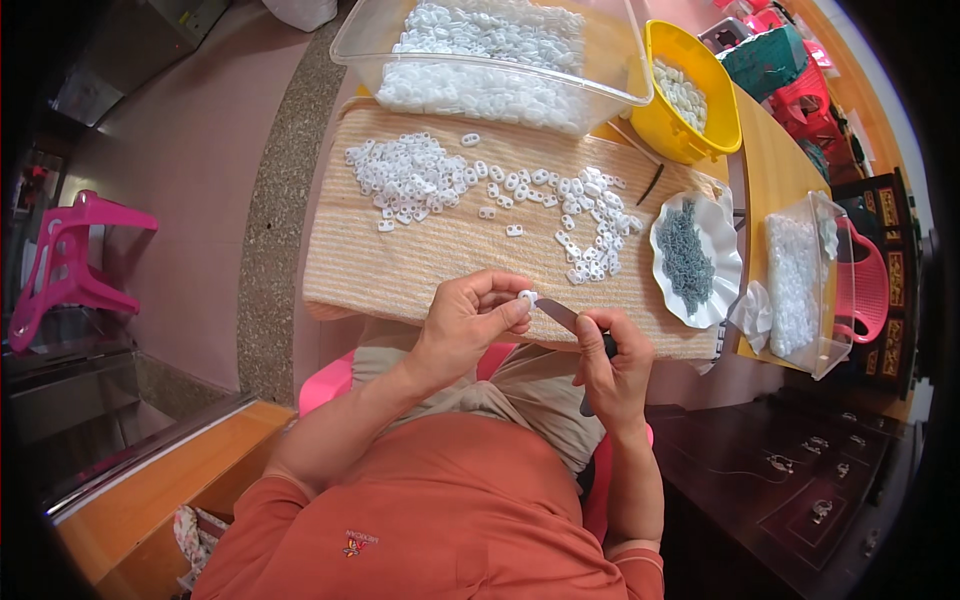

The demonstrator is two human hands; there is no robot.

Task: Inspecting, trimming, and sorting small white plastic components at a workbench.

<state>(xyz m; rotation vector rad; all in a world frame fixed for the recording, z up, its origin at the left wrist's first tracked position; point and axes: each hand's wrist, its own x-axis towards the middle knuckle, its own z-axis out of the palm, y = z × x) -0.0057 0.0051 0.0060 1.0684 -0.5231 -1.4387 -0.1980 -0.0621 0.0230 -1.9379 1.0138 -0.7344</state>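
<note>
My left hand pinches a small white plastic piece between thumb and fingertips, just past the near edge of a striped towel. A small knife with a dark handle is gripped in my right hand. Its blade points left, with the tip at the white piece; whether it presses in cannot be made out. Beyond my hands, a heap of white two-holed pieces lies on the left of the towel. A looser group of white pieces spreads on the right, with several single ones between.
A white scalloped dish holds small grey-blue pieces at right. Behind the towel stand a clear bin of white pieces and a yellow basket. Another clear bin is far right. A pink stool stands left.
</note>
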